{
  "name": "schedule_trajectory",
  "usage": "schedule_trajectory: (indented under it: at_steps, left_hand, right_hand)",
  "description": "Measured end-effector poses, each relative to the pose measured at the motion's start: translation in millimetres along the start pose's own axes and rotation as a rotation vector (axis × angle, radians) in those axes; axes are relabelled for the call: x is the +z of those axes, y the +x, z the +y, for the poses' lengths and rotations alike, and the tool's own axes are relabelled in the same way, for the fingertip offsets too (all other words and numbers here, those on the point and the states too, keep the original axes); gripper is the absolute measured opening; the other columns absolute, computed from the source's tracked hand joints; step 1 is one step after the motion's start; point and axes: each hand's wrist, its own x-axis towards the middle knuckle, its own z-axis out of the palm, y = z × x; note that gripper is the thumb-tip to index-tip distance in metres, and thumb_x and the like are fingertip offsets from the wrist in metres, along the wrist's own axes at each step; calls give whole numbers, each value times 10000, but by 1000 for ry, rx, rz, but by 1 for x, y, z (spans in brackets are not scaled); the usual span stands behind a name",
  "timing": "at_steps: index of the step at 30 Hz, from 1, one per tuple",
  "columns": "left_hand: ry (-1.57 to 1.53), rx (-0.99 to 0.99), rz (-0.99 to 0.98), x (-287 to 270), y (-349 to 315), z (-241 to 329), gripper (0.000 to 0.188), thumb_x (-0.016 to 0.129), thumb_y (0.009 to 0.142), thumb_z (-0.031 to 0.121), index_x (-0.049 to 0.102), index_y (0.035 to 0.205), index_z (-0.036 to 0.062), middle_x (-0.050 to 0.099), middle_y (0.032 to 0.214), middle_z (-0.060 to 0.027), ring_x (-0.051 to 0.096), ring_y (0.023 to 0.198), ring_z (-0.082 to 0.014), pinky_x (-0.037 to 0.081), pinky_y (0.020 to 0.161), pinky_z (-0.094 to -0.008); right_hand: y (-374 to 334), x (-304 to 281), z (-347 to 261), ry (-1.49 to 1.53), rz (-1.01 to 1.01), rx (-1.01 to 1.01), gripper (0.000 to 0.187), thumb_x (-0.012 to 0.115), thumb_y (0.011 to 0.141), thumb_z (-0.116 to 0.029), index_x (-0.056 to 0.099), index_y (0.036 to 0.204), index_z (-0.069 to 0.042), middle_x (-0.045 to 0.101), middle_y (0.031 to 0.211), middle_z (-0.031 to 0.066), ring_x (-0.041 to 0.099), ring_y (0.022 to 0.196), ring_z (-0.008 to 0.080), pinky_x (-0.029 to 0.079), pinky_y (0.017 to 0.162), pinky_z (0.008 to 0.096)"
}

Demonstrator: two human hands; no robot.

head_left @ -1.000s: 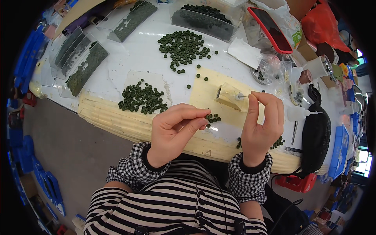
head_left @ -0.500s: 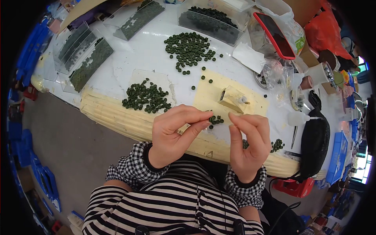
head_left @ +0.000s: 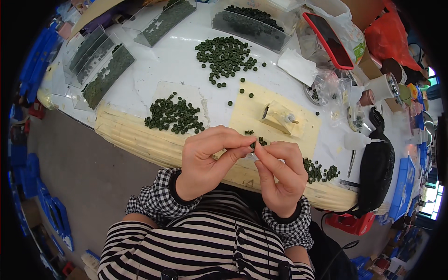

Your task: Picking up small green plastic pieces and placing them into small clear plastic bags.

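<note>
One green disc, at the near side of the yellow block, is pinched in the grip of the left hand; the right hand meets it, though whether its grip is closed cannot be told. A squeeze bottle and black pouch lie right of the block; beyond it, a clear bin contains dark green pieces.

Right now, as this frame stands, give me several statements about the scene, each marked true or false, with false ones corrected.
1. The left hand pinches a small green piece. True.
2. The right hand rests on the black bag. False: the right hand is close beside the left hand's fingertips.
3. The yellow block sits on the yellow sheet. True.
4. The phone has a blue edge. False: the phone has a red edge.
</note>
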Motion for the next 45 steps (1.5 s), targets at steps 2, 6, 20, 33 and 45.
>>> schedule_trajectory:
  at_steps: [2,6,20,33,45]
  left_hand:
    - [-50,-37,0,1,0,1,231,686,841,-60,722,1061,4,695,859,-102,664,762,-153,523,670,-247]
    - [-50,-45,-8,1,-1,0,224,687,847,-52,721,1062,3,696,860,-100,662,756,-150,524,670,-246]
    - [-84,-53,-8,1,0,-1,236,696,843,-46,716,1074,-4,693,887,-105,661,783,-146,523,686,-242]
    - [-6,30,-22,1,2,-1,232,690,835,-61,718,1058,-6,701,878,-117,678,792,-164,532,691,-252]
    - [-64,-6,-38,2,3,-3,245,708,827,-50,711,1068,-14,701,890,-122,685,796,-174,539,696,-260]
  right_hand:
    - [0,-1,2,13,-8,-12,325,745,750,19,735,1071,-27,667,884,65,583,789,232,491,718,335]
    - [0,-2,3,40,-13,-6,319,739,759,21,733,1075,-25,666,882,66,583,785,230,489,721,333]
    - [-2,-3,2,96,-9,52,348,734,762,35,730,1103,-30,657,908,77,594,810,223,484,721,316]
    - [-3,-2,3,125,-8,54,352,732,760,39,726,1106,-22,662,920,85,603,808,224,488,712,310]
    - [-2,-4,3,119,-4,48,341,733,760,37,729,1095,-27,656,907,84,595,801,222,484,714,319]
